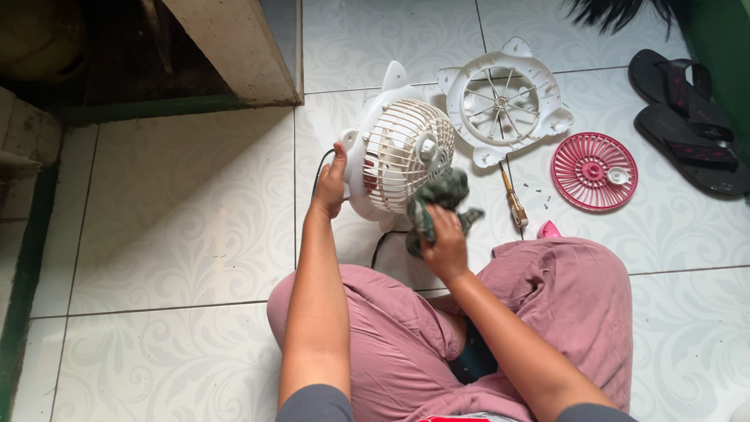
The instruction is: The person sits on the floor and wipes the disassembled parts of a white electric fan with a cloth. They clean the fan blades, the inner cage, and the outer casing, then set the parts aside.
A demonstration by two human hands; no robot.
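A small white table fan (398, 152) with a wire grille stands tilted on the tiled floor in front of my knees. My left hand (331, 186) grips its left rim. In my right hand (445, 244) is a crumpled dark green cloth (439, 197), pressed against the lower right of the grille. A black cord (380, 246) runs from under the fan toward my legs.
A detached white fan cover (505, 100) lies behind the fan. A pink round grille (594, 170) is to its right, with a screwdriver (513, 202) and small screws between. Black sandals (687, 117) sit at far right. A concrete step edge (234, 47) is at upper left.
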